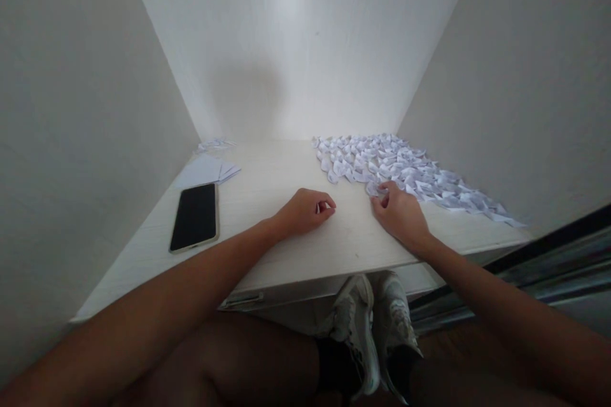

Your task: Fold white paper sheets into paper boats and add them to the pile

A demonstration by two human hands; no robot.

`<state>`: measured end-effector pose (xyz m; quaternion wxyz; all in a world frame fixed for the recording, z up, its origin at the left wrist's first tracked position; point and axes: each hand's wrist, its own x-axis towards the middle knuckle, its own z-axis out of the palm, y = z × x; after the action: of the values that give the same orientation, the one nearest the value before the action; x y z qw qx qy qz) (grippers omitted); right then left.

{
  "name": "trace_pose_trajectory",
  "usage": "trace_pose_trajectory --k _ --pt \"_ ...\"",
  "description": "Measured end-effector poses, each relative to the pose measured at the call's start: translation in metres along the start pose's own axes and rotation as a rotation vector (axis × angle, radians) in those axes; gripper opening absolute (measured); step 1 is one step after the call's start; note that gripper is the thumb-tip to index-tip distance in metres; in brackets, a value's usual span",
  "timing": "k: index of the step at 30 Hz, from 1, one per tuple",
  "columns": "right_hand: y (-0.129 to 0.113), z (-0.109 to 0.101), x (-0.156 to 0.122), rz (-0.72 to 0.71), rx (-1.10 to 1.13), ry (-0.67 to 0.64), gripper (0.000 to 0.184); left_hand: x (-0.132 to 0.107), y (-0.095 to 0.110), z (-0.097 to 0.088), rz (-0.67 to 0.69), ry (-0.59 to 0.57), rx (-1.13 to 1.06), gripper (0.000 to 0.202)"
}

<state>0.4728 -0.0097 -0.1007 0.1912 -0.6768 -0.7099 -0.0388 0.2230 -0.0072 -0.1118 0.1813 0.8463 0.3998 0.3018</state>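
My left hand (305, 211) rests over the middle of the white desk with its fingers curled into a pinch. A tiny white patch shows inside the curl; I cannot make out whether it is paper or desk. To the right, my right hand (403, 213) has thumb and forefinger closed at a small folded paper piece (372, 189), at the near edge of a spread of similar white folded paper pieces (405, 168). Between the two hands lies a strip of bare desktop (351, 222).
At the left a dark-screened phone (195, 217) lies in front of white paper sheets (200, 170). Small paper strips (214, 144) are in the back left corner. Walls enclose the desk (267, 172) on three sides. Below its front edge are my shoes (353, 311).
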Motion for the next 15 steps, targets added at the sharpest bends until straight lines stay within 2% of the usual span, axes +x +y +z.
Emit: trace_pose_trajectory --k 3,6,8,11,13,15 --pt "-0.009 -0.005 -0.006 -0.007 -0.114 -0.02 0.03 0.0 0.008 -0.004 -0.027 0.036 0.095 0.013" --pt "-0.021 -0.011 -0.019 -0.13 -0.197 -0.122 0.029 0.005 0.007 -0.027 -0.098 0.078 0.223 0.016" --pt "-0.027 -0.015 -0.03 -0.243 -0.211 -0.21 0.038 0.008 -0.004 -0.06 -0.199 0.122 0.325 0.02" --pt "-0.031 -0.02 -0.045 -0.366 -0.168 -0.282 0.047 0.007 -0.032 -0.128 -0.418 0.184 0.456 0.022" --pt "-0.031 -0.022 -0.05 -0.407 -0.137 -0.279 0.048 0.0 -0.053 -0.171 -0.517 0.145 0.495 0.026" --pt "-0.029 -0.021 -0.051 -0.409 -0.12 -0.256 0.049 -0.012 -0.069 -0.201 -0.547 0.08 0.504 0.041"
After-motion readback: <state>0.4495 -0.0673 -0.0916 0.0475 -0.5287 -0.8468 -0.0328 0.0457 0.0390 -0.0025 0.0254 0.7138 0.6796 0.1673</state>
